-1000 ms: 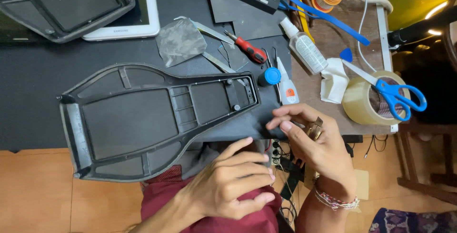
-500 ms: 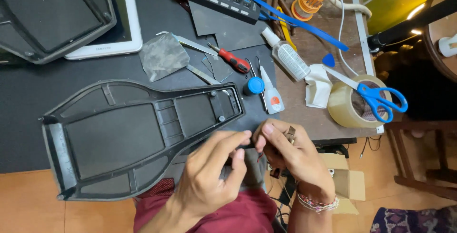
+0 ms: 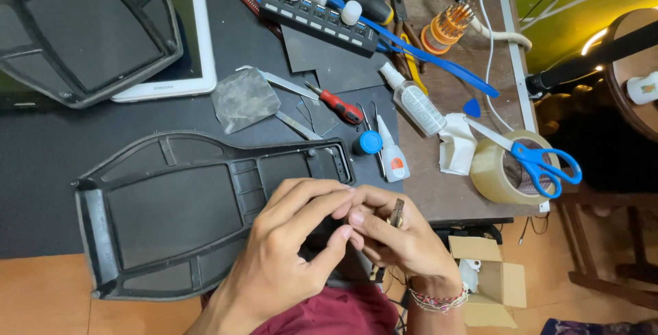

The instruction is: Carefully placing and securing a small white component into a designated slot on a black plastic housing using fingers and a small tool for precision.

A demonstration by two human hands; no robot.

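Note:
A large black plastic shell [image 3: 178,212] lies on the dark mat, its narrow end toward the right. My left hand [image 3: 288,253] and my right hand [image 3: 397,242] meet just below that narrow end, fingers pinched together around a small dark piece [image 3: 329,229] that is mostly hidden between them. A small brown metal part [image 3: 396,213] sticks up from my right hand's fingers. My right wrist wears a beaded bracelet [image 3: 439,299].
On the desk behind lie a red screwdriver [image 3: 339,107], a glue bottle [image 3: 391,157], a blue cap [image 3: 369,142], a clear bottle [image 3: 415,105], blue scissors [image 3: 531,157] on a tape roll [image 3: 493,170], a white tablet [image 3: 185,40], a second black shell [image 3: 75,27] and a cardboard box [image 3: 486,280] below.
My hands have come together: the left hand rose from my lap to join the right on the small piece. The view shifted, moving the shell rightward and up in frame.

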